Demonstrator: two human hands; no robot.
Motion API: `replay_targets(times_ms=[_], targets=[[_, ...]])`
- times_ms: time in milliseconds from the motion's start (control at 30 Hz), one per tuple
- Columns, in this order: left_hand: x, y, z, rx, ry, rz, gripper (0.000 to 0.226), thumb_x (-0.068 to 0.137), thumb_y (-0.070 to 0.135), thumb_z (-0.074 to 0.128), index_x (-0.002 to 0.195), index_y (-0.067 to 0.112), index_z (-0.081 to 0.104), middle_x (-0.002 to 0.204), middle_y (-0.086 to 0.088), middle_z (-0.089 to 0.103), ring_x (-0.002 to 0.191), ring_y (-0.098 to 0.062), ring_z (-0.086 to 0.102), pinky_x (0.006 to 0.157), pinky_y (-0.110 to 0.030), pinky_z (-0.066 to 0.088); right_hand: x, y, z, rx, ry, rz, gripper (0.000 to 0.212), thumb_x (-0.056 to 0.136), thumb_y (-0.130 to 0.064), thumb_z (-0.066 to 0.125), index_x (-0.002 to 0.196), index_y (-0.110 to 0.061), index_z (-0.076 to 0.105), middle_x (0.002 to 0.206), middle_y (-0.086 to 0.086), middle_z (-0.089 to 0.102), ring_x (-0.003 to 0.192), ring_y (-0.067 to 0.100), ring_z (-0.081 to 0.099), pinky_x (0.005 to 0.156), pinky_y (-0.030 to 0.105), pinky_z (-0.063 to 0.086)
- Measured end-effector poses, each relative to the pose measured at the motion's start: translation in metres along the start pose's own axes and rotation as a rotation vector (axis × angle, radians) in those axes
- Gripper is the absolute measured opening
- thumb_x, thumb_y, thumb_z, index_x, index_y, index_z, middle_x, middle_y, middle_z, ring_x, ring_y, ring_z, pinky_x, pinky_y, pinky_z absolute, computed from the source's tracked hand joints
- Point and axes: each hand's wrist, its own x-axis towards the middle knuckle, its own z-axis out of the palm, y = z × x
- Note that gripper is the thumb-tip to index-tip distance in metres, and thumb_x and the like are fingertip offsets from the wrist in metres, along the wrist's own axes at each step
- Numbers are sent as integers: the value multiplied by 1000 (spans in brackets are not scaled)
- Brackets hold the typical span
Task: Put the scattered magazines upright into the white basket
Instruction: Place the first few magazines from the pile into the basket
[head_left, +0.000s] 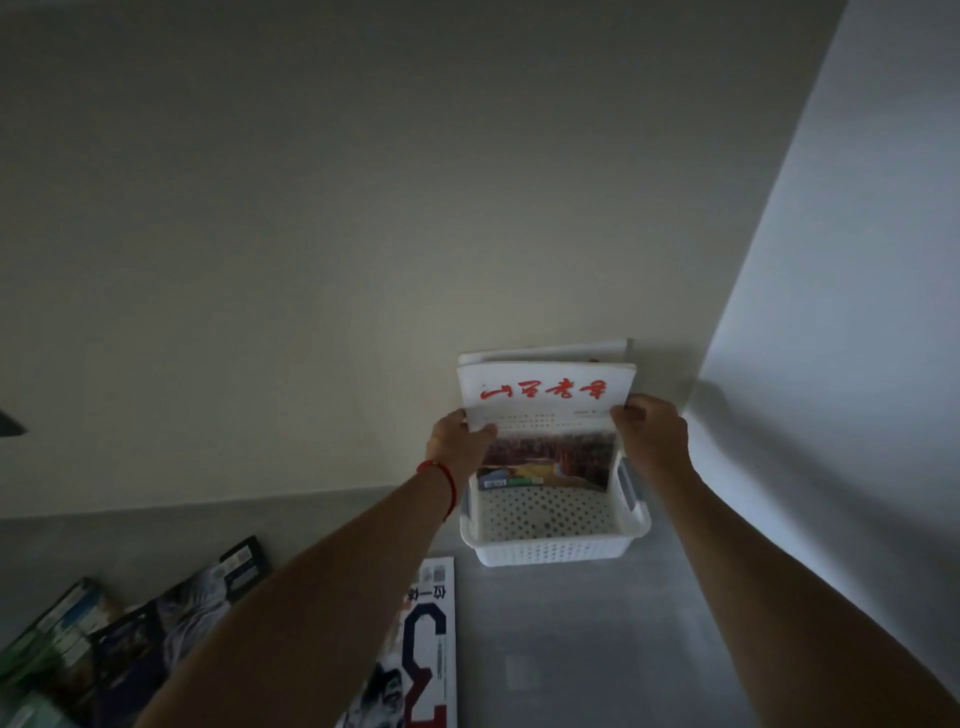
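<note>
Magazine with red lettering (545, 410) stands upright in the white basket (556, 551), near its back wall, lower edge down inside. Left hand (460, 441) clamps its left edge, fingers (485, 431) curled over the cover; right hand (652, 431) clamps the right edge, fingers wrapped round it. Red string bracelet (444, 480) on the left wrist.

Another white magazine (545, 354) stands behind it, against the wall, only its top edge showing. Front half of the basket is bare perforated floor; grey handle (629, 486) visible on its right side.

Still flat on the grey worktop (597, 649): magazine with a big "3" (428, 639) just in front of the basket's left corner, partly under the left forearm; dark-cover magazines (171, 618) further left, overlapping; greenish ones (47, 649) at the far left edge.

Basket sits in the corner where the cream wall (311, 234) meets a paler side wall (841, 312). Lighting dim.
</note>
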Motion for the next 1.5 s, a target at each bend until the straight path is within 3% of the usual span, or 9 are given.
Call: replay_targets(times_ms=[233, 333, 467, 567, 667, 833, 1200, 1400, 1500], targets=[[1, 5, 7, 10, -42, 22, 34, 85, 12, 67, 119, 14, 68, 112, -10, 72, 102, -28, 68, 88, -35, 57, -5, -9, 4, 138, -177, 46, 39, 91, -8, 53, 126, -22, 61, 122, -1, 69, 113, 22, 63, 97, 42, 52], [-8, 6, 2, 5, -77, 24, 30, 87, 12, 66, 116, 17, 65, 111, -8, 72, 97, -23, 69, 85, -36, 58, -15, -15, 3, 173, -159, -13, 30, 93, -18, 61, 119, -32, 55, 108, -15, 64, 102, 12, 60, 76, 21, 48], [-33, -5, -18, 47, -7, 74, 54, 87, 9, 63, 138, 20, 52, 131, 0, 58, 118, -25, 61, 97, -39, 54, -43, -15, 6, 71, -113, 34, 43, 93, -8, 55, 135, -14, 49, 129, 10, 60, 107, 23, 61, 73, 23, 51], [-62, -24, -40, -13, 20, 183, 50, 85, -5, 59, 128, 20, 60, 128, -6, 63, 104, -20, 66, 76, -23, 58, -81, -20, 10, 83, -41, -174, 27, 90, -2, 58, 115, -11, 64, 113, 8, 68, 95, 17, 64, 72, 5, 47], [-94, -52, -69, 42, 14, 245, 49, 83, -7, 55, 121, 22, 63, 122, -5, 65, 103, -17, 64, 66, -17, 54, -124, -30, 21, 104, -68, -274, 13, 93, -5, 59, 100, -9, 69, 100, 5, 72, 95, 22, 68, 83, 32, 56], [-143, -112, -133, 221, -52, 206, 37, 87, 0, 56, 114, 24, 65, 111, -1, 67, 102, -16, 65, 63, -9, 50, -207, -46, 63, 77, -328, -215, 15, 98, -25, 60, 98, -15, 70, 91, -4, 72, 81, 13, 69, 76, 35, 58], [-221, -274, -282, 820, -250, 214, 58, 74, 18, 64, 131, 31, 60, 142, 1, 53, 137, -24, 42, 111, -37, 38, -407, -64, 205, -165, -751, -199, 30, 93, -21, 61, 121, -12, 64, 116, 5, 66, 108, 18, 64, 88, 22, 48], [-233, -325, -322, 1075, -263, 240, 77, 87, 49, 61, 152, 45, 20, 165, 5, 15, 154, -25, 4, 121, -62, 0, -460, -69, 238, -422, -563, -203, 55, 91, -42, 65, 134, -16, 44, 136, 5, 43, 127, 19, 45, 99, 32, 51], [-230, -325, -328, 1113, -262, 285, 86, 84, 56, 65, 154, 38, 19, 160, 1, 27, 150, -23, 18, 121, -62, 4, -464, -76, 244, -476, -504, -193, 53, 87, -41, 70, 127, -15, 47, 131, 4, 45, 121, 15, 47, 98, 29, 52]])
